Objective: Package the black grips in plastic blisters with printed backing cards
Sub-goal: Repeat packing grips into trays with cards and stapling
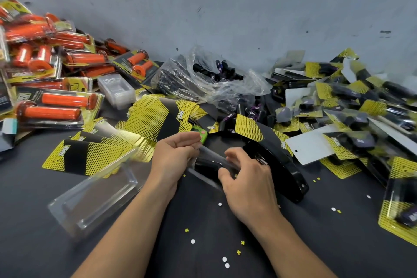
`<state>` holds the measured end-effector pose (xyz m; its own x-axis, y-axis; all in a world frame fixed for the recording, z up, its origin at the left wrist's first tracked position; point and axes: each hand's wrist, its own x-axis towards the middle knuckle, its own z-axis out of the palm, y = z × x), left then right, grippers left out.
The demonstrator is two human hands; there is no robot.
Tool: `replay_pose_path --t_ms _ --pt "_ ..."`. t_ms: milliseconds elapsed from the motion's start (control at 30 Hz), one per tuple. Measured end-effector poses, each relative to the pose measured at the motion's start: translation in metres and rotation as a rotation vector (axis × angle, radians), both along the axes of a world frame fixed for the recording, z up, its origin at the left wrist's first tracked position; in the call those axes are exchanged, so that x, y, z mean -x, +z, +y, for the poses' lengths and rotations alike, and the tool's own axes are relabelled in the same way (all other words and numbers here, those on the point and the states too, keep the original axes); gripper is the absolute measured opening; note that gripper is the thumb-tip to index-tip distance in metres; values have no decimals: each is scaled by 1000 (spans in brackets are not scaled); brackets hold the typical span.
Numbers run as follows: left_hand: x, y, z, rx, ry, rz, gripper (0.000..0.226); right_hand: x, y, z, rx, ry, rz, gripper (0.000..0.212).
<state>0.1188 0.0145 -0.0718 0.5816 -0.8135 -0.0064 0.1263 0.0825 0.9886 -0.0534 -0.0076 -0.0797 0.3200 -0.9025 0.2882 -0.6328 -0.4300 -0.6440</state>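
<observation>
A clear plastic blister (211,160) with a black grip (206,166) inside lies between my hands at the table's middle. My left hand (174,153) holds its left end, fingers curled over the edge. My right hand (246,176) grips its right end with thumb and curled fingers. Yellow-and-black backing cards (94,156) fan out to the left. More cards (162,117) lie behind my hands. Loose black grips (252,113) sit just beyond, some in a clear bag (203,77).
A stack of empty blisters (94,196) lies front left. A black stapler (277,165) sits right of my right hand, a green item (200,134) behind my left. Finished black packs (352,106) pile at right, orange grip packs (52,56) at left. Punched paper dots (225,259) litter the dark table.
</observation>
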Motion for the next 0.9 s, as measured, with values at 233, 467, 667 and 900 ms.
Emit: replay_pose_path --t_ms 233,467,667,900 --pt "-5 10 5 111 -356 569 55 0 6 6 -125 63 -131 54" --pt "0 11 8 39 -612 592 82 2 1 -1 47 177 -4 45" --pt "0 7 5 16 -759 602 84 -2 -1 -4 -95 120 -313 20" --pt "6 9 5 -101 -640 461 57 -4 -2 -10 -143 123 -615 16"
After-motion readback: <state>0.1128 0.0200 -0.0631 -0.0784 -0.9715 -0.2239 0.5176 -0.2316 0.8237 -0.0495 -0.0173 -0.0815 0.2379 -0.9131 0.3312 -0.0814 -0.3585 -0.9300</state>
